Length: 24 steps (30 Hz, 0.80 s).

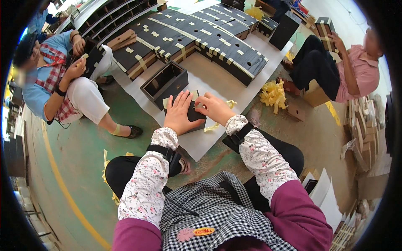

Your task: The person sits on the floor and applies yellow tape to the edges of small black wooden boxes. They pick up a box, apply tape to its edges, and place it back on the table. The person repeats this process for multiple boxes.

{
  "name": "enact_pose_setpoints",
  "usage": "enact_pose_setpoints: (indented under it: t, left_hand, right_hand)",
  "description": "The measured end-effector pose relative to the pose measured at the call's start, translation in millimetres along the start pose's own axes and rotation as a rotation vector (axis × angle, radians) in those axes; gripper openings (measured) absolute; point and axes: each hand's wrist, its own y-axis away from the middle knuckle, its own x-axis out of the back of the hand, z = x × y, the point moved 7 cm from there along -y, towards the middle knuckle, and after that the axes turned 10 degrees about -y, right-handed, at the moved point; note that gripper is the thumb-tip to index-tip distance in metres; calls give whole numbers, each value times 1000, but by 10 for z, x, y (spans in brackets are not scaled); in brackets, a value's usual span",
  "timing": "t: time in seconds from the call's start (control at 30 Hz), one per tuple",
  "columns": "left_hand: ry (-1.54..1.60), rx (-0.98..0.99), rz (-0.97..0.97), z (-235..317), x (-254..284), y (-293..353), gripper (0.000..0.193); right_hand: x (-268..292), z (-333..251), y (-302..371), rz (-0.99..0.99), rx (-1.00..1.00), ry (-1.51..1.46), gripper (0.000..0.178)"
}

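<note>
My left hand (180,112) lies flat with its fingers stretched out on a small black wooden box (192,116), steadying its top. At the box's far right, my right hand (214,108) is closed in a pinch beside a pale strip of tape (195,96); its fingertips appear to hold the tape's edge. Another bit of tape shows at the left of my left fingers. Just beyond stands an open black drawer-like box (173,89), with a hollow inside. Loose yellowish tape (212,126) curls beside the box, near my right wrist.
Black panels with tape pieces (201,31) stand on a white sheet (197,147). One person (63,75) sits at the left, another (354,75) at the right holding a box. A heap of yellow tape (273,95) lies on the floor. Wooden pieces (370,138) are stacked far right.
</note>
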Motion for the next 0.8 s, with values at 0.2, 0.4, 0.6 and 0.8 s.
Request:
enact_pose_setpoints:
  t: [0.2,0.4,0.6,0.8]
  left_hand:
    - [9,10,-4,-22,-2,-32,93]
    - [-1,7,0,-3,-23,-39,94]
    - [1,11,-5,-8,-22,-5,93]
    - [3,25,-32,-4,15,-12,93]
  right_hand:
    - [-16,10,-48,-81,6,69,18]
    - [4,-37,-42,-30,-6,59,19]
    - [-30,-56,-113,-153,-29,114,20]
    - [-11,-79,-124,-99,23,56,16]
